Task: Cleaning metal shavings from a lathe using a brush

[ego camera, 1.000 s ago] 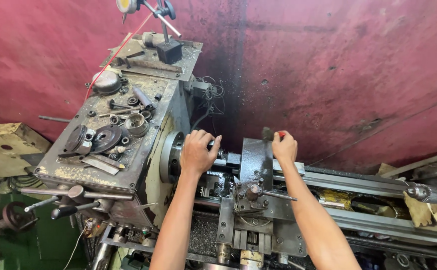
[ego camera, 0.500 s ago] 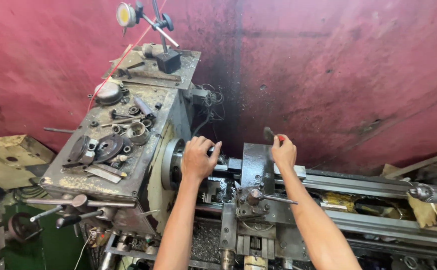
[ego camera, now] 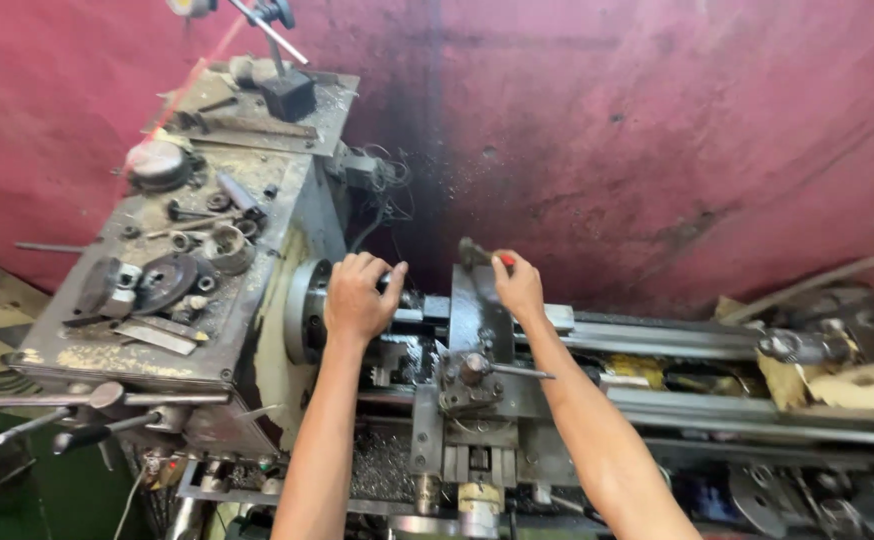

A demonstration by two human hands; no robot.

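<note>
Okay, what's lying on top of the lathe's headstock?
The headstock top carries loose metal parts: a dark disc, a ring, a flat bar and a black block. Grime hides smaller items.

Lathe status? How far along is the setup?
Done: nothing clearly finished; swarf already lies in the chip tray. In hand: left hand grips the chuck, right hand holds a red-tipped tool above the carriage. Left: any cutting; the workpiece is hidden.
</note>
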